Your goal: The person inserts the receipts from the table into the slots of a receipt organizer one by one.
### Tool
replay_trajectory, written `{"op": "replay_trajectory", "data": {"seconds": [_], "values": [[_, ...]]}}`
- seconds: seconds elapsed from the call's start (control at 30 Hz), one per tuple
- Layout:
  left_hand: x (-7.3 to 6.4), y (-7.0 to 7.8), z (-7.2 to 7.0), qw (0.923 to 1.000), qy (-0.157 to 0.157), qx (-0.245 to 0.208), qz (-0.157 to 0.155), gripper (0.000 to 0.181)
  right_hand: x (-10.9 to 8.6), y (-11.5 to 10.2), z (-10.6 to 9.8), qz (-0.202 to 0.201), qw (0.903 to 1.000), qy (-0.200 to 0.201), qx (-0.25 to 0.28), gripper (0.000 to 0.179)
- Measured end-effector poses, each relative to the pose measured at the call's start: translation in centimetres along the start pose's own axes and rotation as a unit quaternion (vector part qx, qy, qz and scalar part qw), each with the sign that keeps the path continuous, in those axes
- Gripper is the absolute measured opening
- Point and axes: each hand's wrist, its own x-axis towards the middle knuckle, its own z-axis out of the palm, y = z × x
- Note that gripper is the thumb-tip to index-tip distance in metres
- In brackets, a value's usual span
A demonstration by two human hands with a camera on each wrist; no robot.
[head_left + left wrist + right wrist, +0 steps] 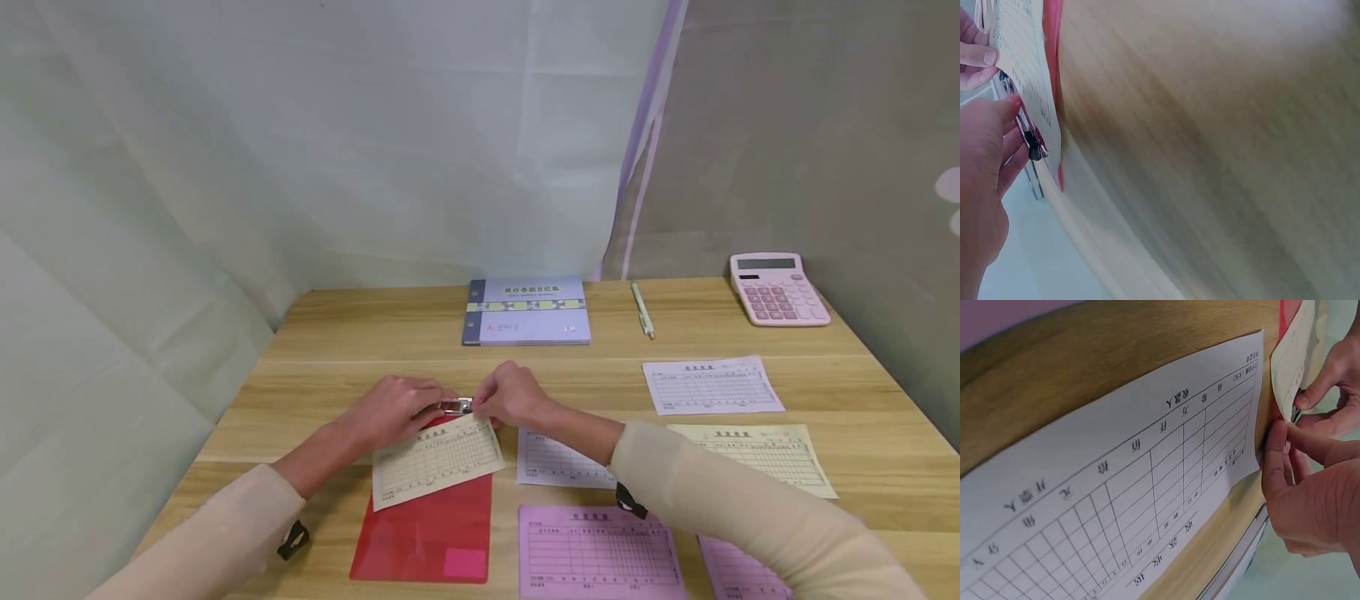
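Observation:
A red clipboard (427, 533) lies on the table, its metal clip (456, 406) at the far edge. My left hand (393, 408) pinches this clip, thumb on one side and fingers behind it in the left wrist view. The right hand (513, 394) pinches the upper right corner of a pale yellow receipt form (438, 463) between thumb and fingertips. That form lies tilted across the upper part of the clipboard, its top edge close to the clip. In the right wrist view, both hands meet near the corner of the form.
White forms (712, 385), another yellow form (757, 454) and pink forms (600, 550) lie to the right, some partly under the right forearm. Along the back are a blue account book (528, 312), a pen (642, 311) and a pink calculator (780, 289). Curtains hang behind the table.

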Motion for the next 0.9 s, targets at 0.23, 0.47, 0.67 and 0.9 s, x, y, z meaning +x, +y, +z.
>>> {"op": "replay_trajectory", "data": {"seconds": [0.23,0.47,0.67,0.9], "values": [[-0.04,0.38,0.06,0.9982,-0.002,0.058,0.012,0.036,0.00,0.16,0.10,0.009,0.9998,0.008,0.017,0.006],[-0.01,0.72,0.21,0.9940,0.011,0.102,0.039,0.028,-0.34,0.17,0.35,-0.001,0.9995,0.031,0.007,0.005],[-0.02,0.71,0.04,0.9975,0.004,0.069,0.011,0.031,-0.40,0.21,0.45,0.005,0.9989,0.043,0.016,0.005],[-0.04,0.65,-0.01,0.9986,0.014,0.049,0.011,0.026,-0.45,0.35,0.70,0.025,0.9953,0.067,0.066,0.003]]}}
